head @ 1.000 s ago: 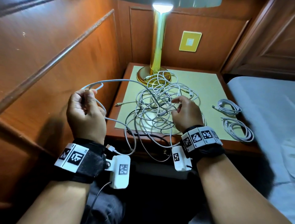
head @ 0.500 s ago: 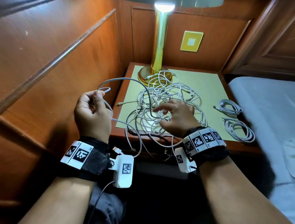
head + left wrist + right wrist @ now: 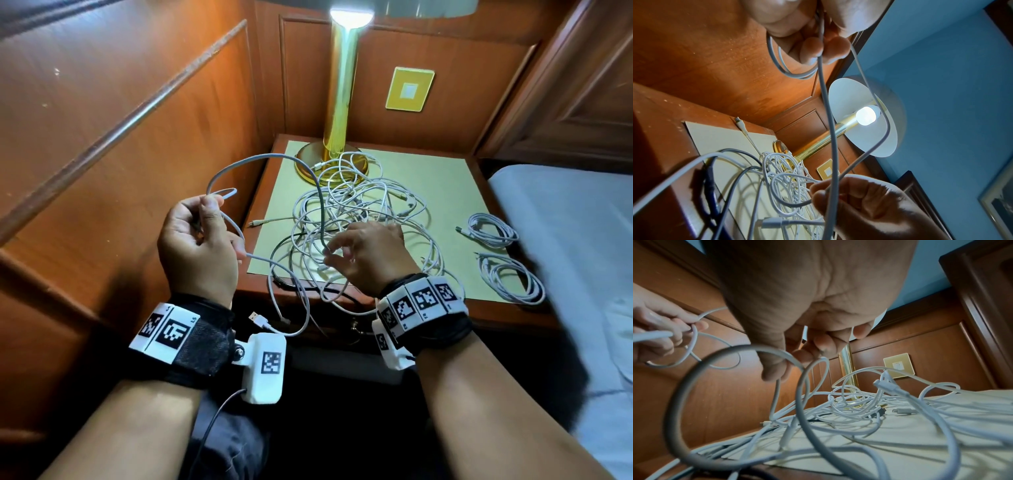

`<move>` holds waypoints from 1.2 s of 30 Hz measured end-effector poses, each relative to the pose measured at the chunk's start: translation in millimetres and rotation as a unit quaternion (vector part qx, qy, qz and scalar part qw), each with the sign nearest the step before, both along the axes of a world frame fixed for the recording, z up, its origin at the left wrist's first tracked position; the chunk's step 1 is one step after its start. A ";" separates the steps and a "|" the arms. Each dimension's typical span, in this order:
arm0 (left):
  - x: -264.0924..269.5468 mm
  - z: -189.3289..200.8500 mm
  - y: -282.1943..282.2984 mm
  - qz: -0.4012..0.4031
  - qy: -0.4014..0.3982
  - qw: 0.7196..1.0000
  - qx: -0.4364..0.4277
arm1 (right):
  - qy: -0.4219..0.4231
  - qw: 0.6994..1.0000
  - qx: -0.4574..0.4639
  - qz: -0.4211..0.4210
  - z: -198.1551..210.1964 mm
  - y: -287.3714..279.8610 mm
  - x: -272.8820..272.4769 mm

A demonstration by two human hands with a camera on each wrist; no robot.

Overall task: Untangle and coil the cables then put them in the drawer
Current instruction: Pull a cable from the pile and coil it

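Note:
A tangle of white cables (image 3: 363, 212) lies on the nightstand (image 3: 455, 185), partly over the lamp foot. My left hand (image 3: 198, 246), raised left of the nightstand, grips small loops of one white cable (image 3: 263, 158) between thumb and fingers (image 3: 812, 48). That cable arcs up and over to my right hand (image 3: 368, 255), which pinches it (image 3: 777, 386) at thumb and fingertip above the front of the pile. Its USB plug (image 3: 257, 318) dangles below the nightstand's front edge. Two coiled white cables (image 3: 493, 233) (image 3: 513, 281) lie on the right side of the top.
A lit brass lamp (image 3: 340, 102) stands at the back of the nightstand. A dark cable (image 3: 291, 253) runs through the pile. Wood panelling closes the left and back; a bed with a white sheet (image 3: 565, 240) lies right. No drawer shows plainly.
My left hand has moved right and up with its loops. My right hand has left the pile, shifted left and taken the arcing cable in a pinch.

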State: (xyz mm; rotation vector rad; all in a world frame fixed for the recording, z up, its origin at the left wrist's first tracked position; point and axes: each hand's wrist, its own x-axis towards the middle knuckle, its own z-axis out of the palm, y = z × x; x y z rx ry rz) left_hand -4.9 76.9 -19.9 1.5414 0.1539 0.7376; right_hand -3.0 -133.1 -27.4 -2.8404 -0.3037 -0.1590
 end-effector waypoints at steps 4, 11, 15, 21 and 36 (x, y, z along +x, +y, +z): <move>-2.1 3.0 -0.6 0.002 0.007 1.000 0.011 | -0.033 0.994 0.099 -0.017 -6.5 -2.9 4.7; -3.9 2.5 -1.5 -0.016 0.003 0.999 0.031 | -0.062 0.938 0.336 -0.058 -5.7 -9.1 10.1; -4.1 -1.1 -3.3 -0.034 0.017 0.998 0.054 | -0.073 0.861 0.503 -0.012 3.9 -5.1 5.2; -3.5 -0.7 -3.5 -0.026 0.031 0.999 0.027 | -0.167 0.847 0.500 -0.067 8.9 -21.9 8.3; -3.9 5.7 2.8 0.010 0.031 0.999 -0.007 | 0.106 0.957 0.099 -0.251 4.5 -52.6 1.9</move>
